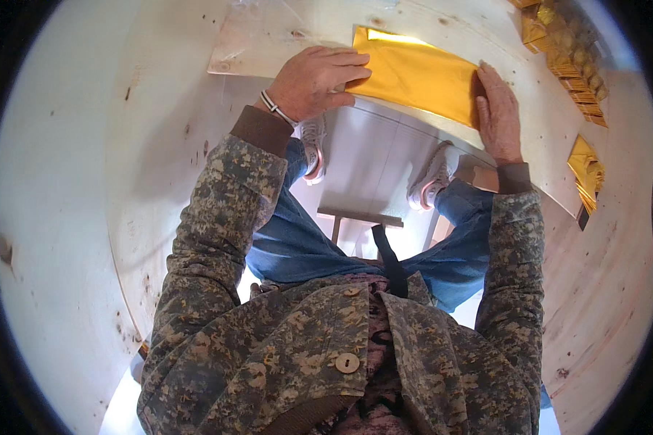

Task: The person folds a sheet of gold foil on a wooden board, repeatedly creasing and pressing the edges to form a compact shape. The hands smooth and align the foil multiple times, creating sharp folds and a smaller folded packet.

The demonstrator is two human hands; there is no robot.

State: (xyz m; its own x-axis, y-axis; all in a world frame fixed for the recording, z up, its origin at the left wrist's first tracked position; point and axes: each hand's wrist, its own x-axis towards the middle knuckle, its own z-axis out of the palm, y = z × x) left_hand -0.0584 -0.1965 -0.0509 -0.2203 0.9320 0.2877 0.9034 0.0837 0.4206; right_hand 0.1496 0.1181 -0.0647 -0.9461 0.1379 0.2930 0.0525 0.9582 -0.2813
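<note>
A golden-yellow, shiny sheet [418,77], which looks like folded foil paper, lies across the near edge of the wooden table in front of me. Its far left edge catches a bright strip of light. My left hand [318,80] has its fingers closed on the sheet's left end, with the thumb lower down near the table edge. At the opposite end my right hand [498,112] grips the right edge, its thumb and fingertips partly turned out of sight. Between the two hands the sheet is nearly flat.
Stacked golden folded pieces [562,61] stand along the far right, partly under clear plastic. Nearer on the right lies a smaller pile of golden folded pieces [586,172]. The pale wooden tabletop [268,36] ends above my knees, and a wooden crossbar [359,217] shows below it.
</note>
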